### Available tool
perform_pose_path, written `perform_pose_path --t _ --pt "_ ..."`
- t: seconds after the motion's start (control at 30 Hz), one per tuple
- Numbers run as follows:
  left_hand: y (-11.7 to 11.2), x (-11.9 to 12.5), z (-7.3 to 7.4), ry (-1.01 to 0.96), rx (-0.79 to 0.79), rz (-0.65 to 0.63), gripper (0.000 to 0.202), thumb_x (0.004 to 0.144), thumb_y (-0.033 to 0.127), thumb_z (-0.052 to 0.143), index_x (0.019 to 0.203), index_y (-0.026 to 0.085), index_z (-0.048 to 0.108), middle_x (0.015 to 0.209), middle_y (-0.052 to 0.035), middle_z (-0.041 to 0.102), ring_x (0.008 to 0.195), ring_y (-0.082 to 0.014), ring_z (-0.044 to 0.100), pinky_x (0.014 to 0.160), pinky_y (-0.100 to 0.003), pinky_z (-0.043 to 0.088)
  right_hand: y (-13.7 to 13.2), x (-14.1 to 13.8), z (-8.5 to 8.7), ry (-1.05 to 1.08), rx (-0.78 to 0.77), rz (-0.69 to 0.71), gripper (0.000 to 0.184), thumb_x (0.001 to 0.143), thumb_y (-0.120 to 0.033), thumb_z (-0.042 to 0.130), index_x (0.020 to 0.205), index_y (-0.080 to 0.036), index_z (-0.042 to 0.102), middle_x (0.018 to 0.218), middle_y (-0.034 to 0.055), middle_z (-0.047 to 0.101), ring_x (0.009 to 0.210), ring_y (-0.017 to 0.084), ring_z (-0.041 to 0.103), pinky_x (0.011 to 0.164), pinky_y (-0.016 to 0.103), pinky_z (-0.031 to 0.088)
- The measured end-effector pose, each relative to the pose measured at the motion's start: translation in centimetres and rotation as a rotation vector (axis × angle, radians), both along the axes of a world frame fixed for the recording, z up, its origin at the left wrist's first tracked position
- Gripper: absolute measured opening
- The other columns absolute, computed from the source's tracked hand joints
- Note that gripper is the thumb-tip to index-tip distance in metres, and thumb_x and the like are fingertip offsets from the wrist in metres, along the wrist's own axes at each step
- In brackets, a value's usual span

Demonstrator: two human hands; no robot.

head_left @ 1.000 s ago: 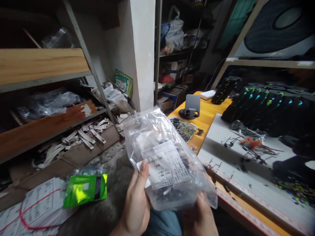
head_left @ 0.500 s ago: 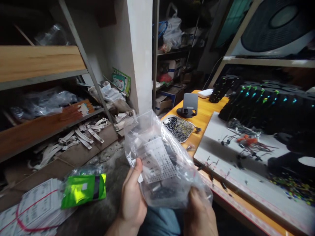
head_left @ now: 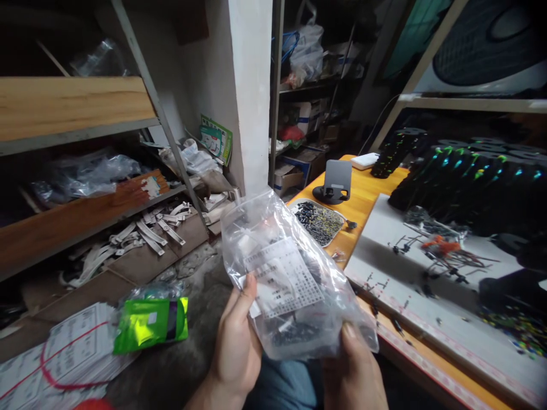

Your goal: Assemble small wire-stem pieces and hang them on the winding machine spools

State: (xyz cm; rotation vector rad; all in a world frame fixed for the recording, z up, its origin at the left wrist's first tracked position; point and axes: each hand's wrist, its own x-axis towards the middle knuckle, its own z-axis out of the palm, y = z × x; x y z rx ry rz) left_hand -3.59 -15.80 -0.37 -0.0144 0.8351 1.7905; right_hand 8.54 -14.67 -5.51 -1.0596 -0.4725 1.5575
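Observation:
Both of my hands hold a clear plastic bag in front of me, low in the view. It carries a white printed label and small dark parts lie at its bottom. My left hand grips the bag's left edge, thumb pressed on the label. My right hand grips its lower right corner, thumb on the plastic.
An orange table at the right bears a white board with small parts, a metal tray of dark components and a phone stand. Shelves stand at left. A green pouch and paper stacks lie on the floor.
The bag stays in both hands and has shifted only slightly; the view has swung a little to the left and back.

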Motion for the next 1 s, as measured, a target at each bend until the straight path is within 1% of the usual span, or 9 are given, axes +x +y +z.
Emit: perform_pose_path --t 0.07,0.17,0.27,0.37,0.47,0.63,0.77,0.87,1.0 --pt "-0.1 0.0 0.0 0.015 0.003 0.013 0.030 0.091 0.027 0.061 0.118 0.016 0.067 0.103 -0.0086 0.077 0.110 -0.0266 0.067 0.102 -0.042 0.050 0.0 0.2 -0.3 -0.075 0.035 -0.005 0.059 0.074 -0.047 0.070 0.127 -0.022 0.062 0.107 0.0049 0.075 0.110 0.028 0.064 0.076 0.031 0.056" --pt "-0.3 0.2 0.1 0.020 -0.001 0.026 0.031 0.089 0.026 0.063 0.118 0.016 0.068 0.103 -0.0078 0.078 0.110 -0.0261 0.067 0.103 -0.041 0.049 0.0 0.5 -1.2 -0.164 0.115 -0.026 0.051 0.075 -0.046 0.068 0.119 -0.021 0.068 0.103 0.0069 0.075 0.102 0.030 0.067 0.075 0.035 0.057" --pt "-0.5 0.2 0.1 0.028 0.000 0.029 0.033 0.089 0.027 0.064 0.120 0.017 0.066 0.104 -0.0078 0.077 0.110 -0.0262 0.067 0.103 -0.041 0.049 -0.1 1.0 -2.6 -0.245 0.158 -0.049 0.041 0.077 -0.045 0.068 0.109 -0.020 0.072 0.101 0.0072 0.075 0.101 0.030 0.068 0.077 0.036 0.057" --pt "-0.6 0.2 0.1 0.039 -0.010 0.032 0.034 0.089 0.027 0.064 0.120 0.017 0.066 0.104 -0.0082 0.077 0.110 -0.0265 0.068 0.103 -0.041 0.049 -0.2 1.6 -3.9 -0.309 0.173 -0.067 0.029 0.079 -0.037 0.071 0.099 -0.017 0.072 0.105 0.0075 0.074 0.101 0.026 0.067 0.083 0.038 0.055" --pt "-0.6 0.1 0.1 0.047 -0.006 0.023 0.034 0.089 0.028 0.064 0.121 0.018 0.066 0.105 -0.0079 0.077 0.111 -0.0265 0.067 0.103 -0.041 0.048 -0.2 2.0 -4.5 -0.276 0.148 -0.068 0.026 0.079 -0.033 0.072 0.097 -0.016 0.070 0.110 0.0074 0.072 0.103 0.024 0.066 0.086 0.041 0.055" --pt "-1.0 0.3 1.0 0.044 0.001 0.014 0.036 0.089 0.025 0.063 0.125 0.019 0.063 0.107 -0.0071 0.077 0.114 -0.0252 0.066 0.106 -0.039 0.046 -0.5 1.6 -4.1 -0.184 0.023 -0.052 0.025 0.074 -0.038 0.072 0.091 -0.020 0.072 0.094 0.0047 0.076 0.102 0.029 0.069 0.077 0.037 0.060" --pt "-1.2 0.4 1.8 0.014 0.010 0.011 0.045 0.091 0.023 0.061 0.135 0.021 0.055 0.112 -0.0069 0.075 0.117 -0.0251 0.064 0.107 -0.039 0.045 -0.5 0.9 -3.3 -0.136 -0.076 -0.029 0.025 0.081 -0.040 0.067 0.096 -0.021 0.071 0.093 0.0040 0.078 0.106 0.028 0.068 0.083 0.039 0.060" --pt "-1.2 0.4 1.7 0.005 0.022 0.010 0.052 0.089 0.023 0.063 0.139 0.022 0.050 0.115 -0.0071 0.074 0.119 -0.0259 0.062 0.107 -0.040 0.044 -0.3 0.6 -2.5 -0.079 -0.119 -0.002 0.035 0.079 -0.046 0.066 0.101 -0.019 0.071 0.092 0.0040 0.078 0.105 0.028 0.068 0.086 0.039 0.059" --pt "-1.2 0.2 0.9 0.021 0.047 -0.011 0.057 0.088 0.024 0.065 0.142 0.025 0.046 0.117 -0.0072 0.074 0.118 -0.0273 0.063 0.106 -0.041 0.045 -0.5 0.3 -2.0 -0.070 -0.096 0.013 0.041 0.080 -0.044 0.065 0.111 -0.018 0.069 0.095 0.0050 0.078 0.107 0.029 0.067 0.089 0.040 0.057"
